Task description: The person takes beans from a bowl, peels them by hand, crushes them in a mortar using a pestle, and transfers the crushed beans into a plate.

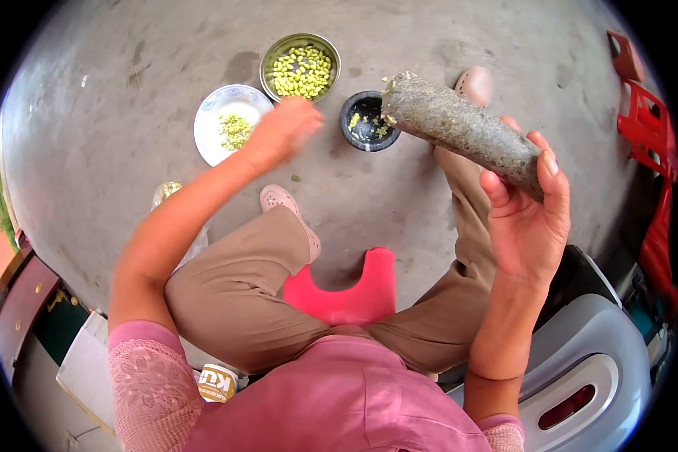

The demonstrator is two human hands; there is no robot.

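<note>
The right hand (531, 215) grips the pestle (463, 124), raised near the mortar (346, 124); the left hand (288, 129) is blurred, its hold I cannot tell. Crushed beans (235, 132) lie on the plate (205, 124); many whole beans (301, 71) seem left.

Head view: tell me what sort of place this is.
Likely a home's patio or open utility area: a bare grey floor, a pink plastic stool, and a mortar and metal bowl set right on the ground.
</note>
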